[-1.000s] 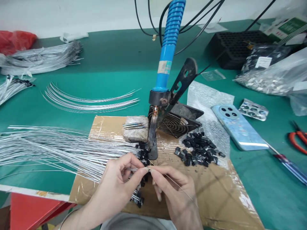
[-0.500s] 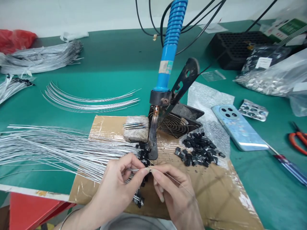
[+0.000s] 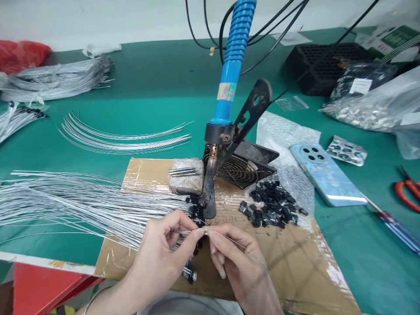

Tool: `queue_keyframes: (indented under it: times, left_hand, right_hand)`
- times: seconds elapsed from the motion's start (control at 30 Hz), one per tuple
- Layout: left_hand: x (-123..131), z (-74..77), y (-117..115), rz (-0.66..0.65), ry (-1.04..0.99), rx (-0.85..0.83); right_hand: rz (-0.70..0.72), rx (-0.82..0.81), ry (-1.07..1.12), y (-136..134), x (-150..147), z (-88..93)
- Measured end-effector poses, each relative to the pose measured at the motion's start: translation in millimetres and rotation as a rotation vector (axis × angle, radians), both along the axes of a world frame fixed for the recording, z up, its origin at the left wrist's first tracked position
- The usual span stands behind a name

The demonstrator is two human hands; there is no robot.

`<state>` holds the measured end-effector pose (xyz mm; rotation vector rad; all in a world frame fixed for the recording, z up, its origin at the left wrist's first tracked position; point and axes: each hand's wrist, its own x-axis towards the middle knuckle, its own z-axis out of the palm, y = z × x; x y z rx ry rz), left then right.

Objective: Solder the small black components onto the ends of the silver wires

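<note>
My left hand pinches the end of a thin silver wire between thumb and forefinger. My right hand meets it fingertip to fingertip and pinches a fine wire that trails back over the hand. Both hands hover over a cardboard sheet, just in front of the tip of a blue-handled soldering iron fixed in a black stand. A fan of long silver wires lies to the left. Small black parts sit under the fingertips.
A heap of black parts lies right of the stand, beside a small fan and a stone block. A blue phone, red-handled scissors, a screwdriver, bags and wire bundles ring the green table.
The two hands stay pinched together in front of the iron; the fingers have shifted only slightly. Nothing else has moved.
</note>
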<state>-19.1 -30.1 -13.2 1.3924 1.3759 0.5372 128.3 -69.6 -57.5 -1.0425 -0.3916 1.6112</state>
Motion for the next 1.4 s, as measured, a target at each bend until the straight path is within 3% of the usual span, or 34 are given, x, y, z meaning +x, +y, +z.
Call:
queue_keyframes:
  times: [0.23, 0.63, 1.0, 1.4]
  left_hand:
    - [6, -3.6, -6, 0.05, -0.019, 0.115]
    - [9, -6.2, -5, 0.153, -0.107, 0.068]
    - [5, -13.9, -11, 0.117, -0.033, 0.183]
    - [5, -9.3, -10, 0.092, -0.016, 0.234]
  right_hand:
    - [-0.072, -0.007, 0.021, 0, -6, -3.5]
    - [-0.077, 0.021, -0.01, 1, -5, -3.6]
    - [-0.108, -0.06, -0.201, 0, -9, 7.1]
    - [-0.078, -0.068, -0.119, 0, -8, 9.3]
